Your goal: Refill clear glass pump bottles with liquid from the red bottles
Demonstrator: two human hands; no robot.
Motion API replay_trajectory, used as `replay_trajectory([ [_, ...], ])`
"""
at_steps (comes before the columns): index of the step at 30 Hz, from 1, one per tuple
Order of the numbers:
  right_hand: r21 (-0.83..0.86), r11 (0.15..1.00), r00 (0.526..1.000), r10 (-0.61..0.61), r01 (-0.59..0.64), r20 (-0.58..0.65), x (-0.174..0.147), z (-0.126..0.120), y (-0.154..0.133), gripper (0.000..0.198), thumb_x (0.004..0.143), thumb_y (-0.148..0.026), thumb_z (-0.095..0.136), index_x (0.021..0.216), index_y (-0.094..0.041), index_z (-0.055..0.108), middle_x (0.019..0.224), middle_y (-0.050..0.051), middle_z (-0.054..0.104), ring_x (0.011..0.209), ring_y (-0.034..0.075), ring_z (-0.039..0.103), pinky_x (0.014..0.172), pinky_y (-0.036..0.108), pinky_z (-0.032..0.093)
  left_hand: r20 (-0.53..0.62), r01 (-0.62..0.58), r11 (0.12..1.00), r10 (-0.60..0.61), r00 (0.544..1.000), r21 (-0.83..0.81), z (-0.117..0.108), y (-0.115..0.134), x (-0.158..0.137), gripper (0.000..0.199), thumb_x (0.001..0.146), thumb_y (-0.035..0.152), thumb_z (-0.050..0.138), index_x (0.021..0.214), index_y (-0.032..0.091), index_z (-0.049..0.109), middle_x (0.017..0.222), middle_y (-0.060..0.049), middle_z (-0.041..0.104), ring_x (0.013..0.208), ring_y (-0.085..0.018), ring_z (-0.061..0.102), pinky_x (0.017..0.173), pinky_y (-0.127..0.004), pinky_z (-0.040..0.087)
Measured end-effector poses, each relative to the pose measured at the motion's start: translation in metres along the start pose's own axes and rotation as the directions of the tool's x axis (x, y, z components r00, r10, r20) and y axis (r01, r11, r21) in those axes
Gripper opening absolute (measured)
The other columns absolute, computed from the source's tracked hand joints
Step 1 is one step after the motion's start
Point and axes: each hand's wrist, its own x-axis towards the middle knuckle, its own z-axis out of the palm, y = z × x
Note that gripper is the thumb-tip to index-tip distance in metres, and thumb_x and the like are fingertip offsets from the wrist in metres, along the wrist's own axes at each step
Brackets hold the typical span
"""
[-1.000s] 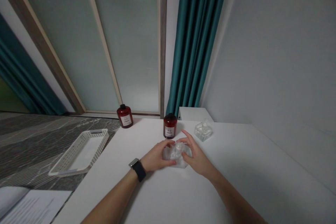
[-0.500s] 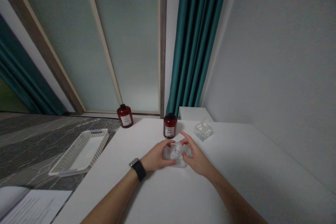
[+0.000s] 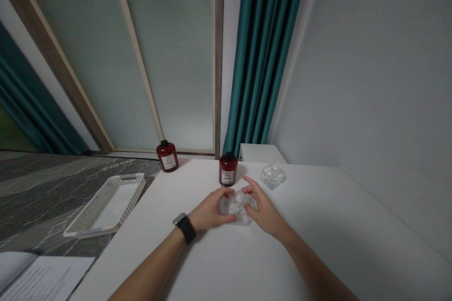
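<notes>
A clear, low container with a rounded, knob-like top (image 3: pixel 238 199) sits on the white table (image 3: pixel 226 263) in front of me. My left hand (image 3: pixel 216 209), with a dark-banded watch at its wrist, curls round the container's left side, thumb at the near edge and fingers at the far edge. At the right side, my right hand (image 3: pixel 259 207) has its thumb and fingers apart beside the knob, index finger stretched out. Whether its fingertips touch the container I cannot tell. A red-brown bottle (image 3: pixel 228 169) with a black cap and white label stands just beyond my hands.
A second red-brown bottle (image 3: pixel 167 156) stands at the table's far left corner. Another clear container (image 3: pixel 273 176) is at the back right. Left of the table lie a white perforated basket (image 3: pixel 129 200) and an open book (image 3: pixel 49 277). A wall (image 3: pixel 381 103) borders the right side.
The view has shifted very slightly. Both hands keep their places around the clear container, with hardly any finger movement visible.
</notes>
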Motion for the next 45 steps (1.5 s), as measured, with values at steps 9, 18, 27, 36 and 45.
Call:
replay_trajectory([
  [9, -0.006, 1.0, 1.0, -0.006, 0.006, 0.014, -0.0014, 0.0039, 0.0008, 0.076, 0.076, -0.011, 0.055, 0.147, -0.028, 0.031, 0.107, 0.003, 0.054, 0.106, 0.02, 0.055, 0.102, 0.041, 0.04, -0.004, 0.01, 1.0, -0.01, 1.0, 0.016, 0.0001, -0.0005, -0.0007, 0.059, 0.068, 0.025, 0.082, 0.12, 0.02, 0.054, 0.123, -0.01, 0.063, 0.11, -0.029, 0.059, 0.097, -0.044, 0.046],
  [18, -0.073, 0.997, 1.0, -0.019, 0.021, 0.023, -0.0021, 0.0025, 0.0022, 0.075, 0.077, -0.009, 0.053, 0.147, -0.028, 0.032, 0.115, 0.004, 0.054, 0.115, 0.021, 0.052, 0.109, 0.044, 0.033, 0.005, 0.011, 1.0, -0.011, 1.0, 0.014, -0.0001, 0.0008, -0.0006, 0.058, 0.07, 0.026, 0.082, 0.12, 0.02, 0.053, 0.118, -0.009, 0.065, 0.107, -0.027, 0.06, 0.094, -0.042, 0.047],
  [27, 0.014, 1.0, 0.999, -0.02, 0.02, 0.027, -0.0008, 0.0035, 0.0006, 0.071, 0.081, -0.018, 0.056, 0.146, -0.027, 0.03, 0.111, 0.004, 0.056, 0.115, 0.022, 0.052, 0.108, 0.043, 0.035, 0.007, 0.008, 1.0, -0.008, 1.0, 0.018, -0.0001, -0.0006, -0.0013, 0.06, 0.07, 0.026, 0.082, 0.122, 0.02, 0.053, 0.124, -0.01, 0.063, 0.112, -0.029, 0.059, 0.098, -0.045, 0.046],
  [36, 0.008, 1.0, 0.999, -0.029, 0.028, 0.046, -0.0006, 0.0032, 0.0011, 0.07, 0.083, -0.019, 0.058, 0.147, -0.028, 0.03, 0.112, 0.005, 0.058, 0.116, 0.022, 0.054, 0.109, 0.045, 0.035, 0.003, -0.001, 1.0, 0.001, 1.0, 0.03, 0.001, -0.0025, -0.0012, 0.061, 0.07, 0.028, 0.082, 0.123, 0.021, 0.053, 0.123, -0.01, 0.063, 0.111, -0.029, 0.059, 0.097, -0.044, 0.047],
  [45, -0.029, 0.999, 0.998, -0.04, 0.042, 0.044, -0.0006, 0.0043, 0.0005, 0.069, 0.084, -0.018, 0.058, 0.147, -0.028, 0.032, 0.113, 0.004, 0.061, 0.117, 0.022, 0.054, 0.112, 0.046, 0.032, 0.013, 0.013, 1.0, -0.013, 1.0, 0.017, 0.0005, -0.0007, -0.0013, 0.062, 0.07, 0.029, 0.082, 0.124, 0.02, 0.052, 0.125, -0.011, 0.063, 0.112, -0.03, 0.059, 0.098, -0.046, 0.046],
])
